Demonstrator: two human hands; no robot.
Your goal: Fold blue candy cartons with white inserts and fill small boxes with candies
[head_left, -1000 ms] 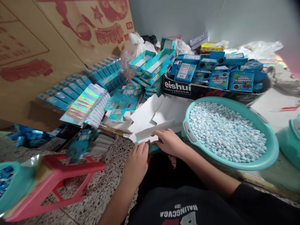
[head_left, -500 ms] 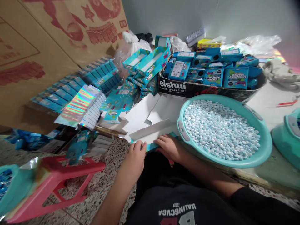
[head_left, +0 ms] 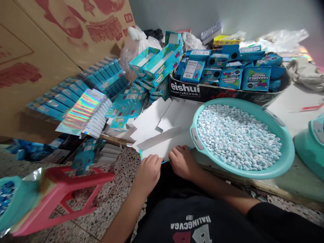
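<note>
A partly folded cardboard box blank (head_left: pixel 159 141), white inside and blue outside, lies at the table's front edge. My left hand (head_left: pixel 149 170) grips its near edge, fingers curled over the rim. Close beside it, my right hand (head_left: pixel 182 162) pinches the same edge further right. Both thumbs are hidden beneath the cardboard. More flat white blanks (head_left: pixel 152 118) lie just behind. To the right stands a turquoise basin (head_left: pixel 287 148) full of pale blue and white candies (head_left: pixel 238 135).
Blue open trays (head_left: pixel 162 64) are stacked at the back. A black carton (head_left: pixel 187 91) holds several small blue boxes. Rows of blue boxes (head_left: pixel 68 94) and a holographic sheet stack (head_left: pixel 78 111) sit left. A red stool (head_left: pixel 76 185) stands on the floor.
The near edge of the cardboard has been folded upward, and my fingers now curl over it. My right hand's fingers have closed in on the edge. The view has shifted slightly.
</note>
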